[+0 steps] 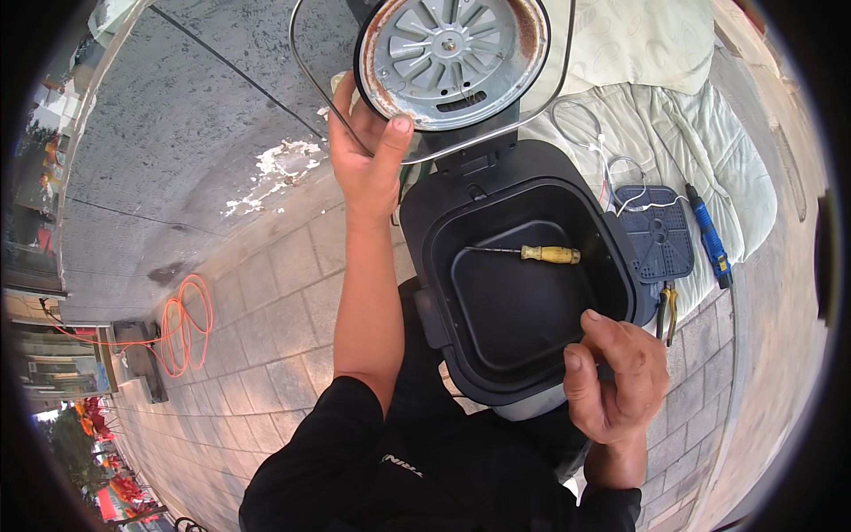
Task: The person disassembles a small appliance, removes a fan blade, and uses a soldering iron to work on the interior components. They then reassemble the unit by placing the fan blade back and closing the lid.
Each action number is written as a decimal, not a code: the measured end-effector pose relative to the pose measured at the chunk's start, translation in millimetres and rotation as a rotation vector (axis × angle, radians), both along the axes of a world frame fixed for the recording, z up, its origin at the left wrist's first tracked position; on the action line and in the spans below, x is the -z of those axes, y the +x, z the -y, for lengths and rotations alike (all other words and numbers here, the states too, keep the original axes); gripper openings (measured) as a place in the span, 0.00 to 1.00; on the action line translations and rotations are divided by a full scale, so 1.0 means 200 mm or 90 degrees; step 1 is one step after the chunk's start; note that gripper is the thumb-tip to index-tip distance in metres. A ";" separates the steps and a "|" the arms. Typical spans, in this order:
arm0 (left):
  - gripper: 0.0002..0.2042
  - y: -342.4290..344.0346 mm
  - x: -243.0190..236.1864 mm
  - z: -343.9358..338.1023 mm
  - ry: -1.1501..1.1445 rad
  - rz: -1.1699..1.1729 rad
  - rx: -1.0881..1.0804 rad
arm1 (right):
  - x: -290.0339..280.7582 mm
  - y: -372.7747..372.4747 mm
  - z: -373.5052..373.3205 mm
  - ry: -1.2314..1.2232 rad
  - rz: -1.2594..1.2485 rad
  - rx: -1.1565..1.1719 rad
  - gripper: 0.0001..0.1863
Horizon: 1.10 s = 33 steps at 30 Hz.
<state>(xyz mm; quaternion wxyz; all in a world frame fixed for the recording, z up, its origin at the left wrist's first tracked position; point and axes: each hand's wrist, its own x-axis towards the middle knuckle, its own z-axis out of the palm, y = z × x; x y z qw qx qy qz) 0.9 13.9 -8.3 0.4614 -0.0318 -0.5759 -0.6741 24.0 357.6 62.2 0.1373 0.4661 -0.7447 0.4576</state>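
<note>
My left hand (363, 146) grips the raised appliance lid (433, 31) at its lower left rim, beside a bent metal tube (558, 88) looping around it; the lid's round underside has rust along its edge. Below is the black appliance body with a square open cavity (505, 310), and a yellow-handled screwdriver (548, 254) lies inside it. My right hand (615, 379) hangs over the cavity's lower right edge, fingers loosely bent and apart, with nothing visible in them.
A pale padded cloth (745, 195) on the right bears a dark grid mat (663, 253), thin wires, a blue-handled tool (712, 239) and pliers (672, 319). An orange cord (189, 321) lies coiled on the paving (257, 346) beside a grey raised slab (168, 133) at left.
</note>
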 end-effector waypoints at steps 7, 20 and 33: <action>0.41 -0.01 0.00 0.01 -0.013 0.005 -0.007 | -0.30 0.13 0.35 -0.240 -0.143 -0.079 0.22; 0.42 -0.02 0.00 0.00 -0.006 0.002 -0.003 | -0.32 0.06 0.36 -0.264 -0.141 -0.202 0.20; 0.37 -0.04 0.02 0.00 -0.012 -0.003 0.003 | -0.23 0.05 0.35 -0.367 -0.167 -0.120 0.22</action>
